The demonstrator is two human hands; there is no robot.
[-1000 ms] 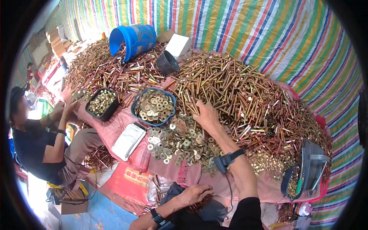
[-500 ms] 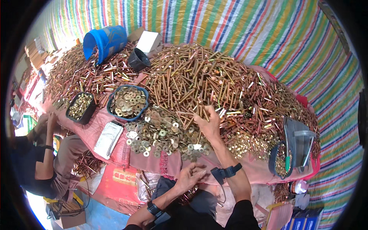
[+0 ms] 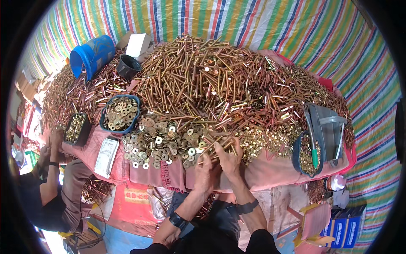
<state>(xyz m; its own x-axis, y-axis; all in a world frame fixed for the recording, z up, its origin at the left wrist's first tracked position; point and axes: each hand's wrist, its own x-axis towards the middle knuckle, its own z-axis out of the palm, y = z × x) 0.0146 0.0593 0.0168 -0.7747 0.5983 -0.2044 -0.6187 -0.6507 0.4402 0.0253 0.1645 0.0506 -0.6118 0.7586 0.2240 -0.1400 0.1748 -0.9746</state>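
Observation:
A bunch of long brass-coloured bolts (image 3: 220, 143) is in my right hand (image 3: 229, 160), whose fingers close round them at the front edge of the heap. Close against it, my left hand (image 3: 204, 172) has its fingers curled at the bolts' near left ends, partly hidden by the bolts. Just left of the hands lies a pile of flat round washers (image 3: 158, 142). To the right spreads a pile of small shiny nuts (image 3: 275, 142). Beyond both hands rises the big heap of bolts (image 3: 190, 80).
A blue tub of washers (image 3: 102, 120) and a dark tub of nuts (image 3: 86, 132) stand left, near a silver packet (image 3: 106, 157). Right are another nut tub (image 3: 298, 163) and a grey scoop-like container (image 3: 323, 122). A blue bucket (image 3: 96, 53) lies at the back; a co-worker's arm (image 3: 51, 178) shows far left.
My right hand has drawn back from the heap towards me with bolts in it. My left hand has come up beside it and closed at the bolts. The view has shifted slightly.

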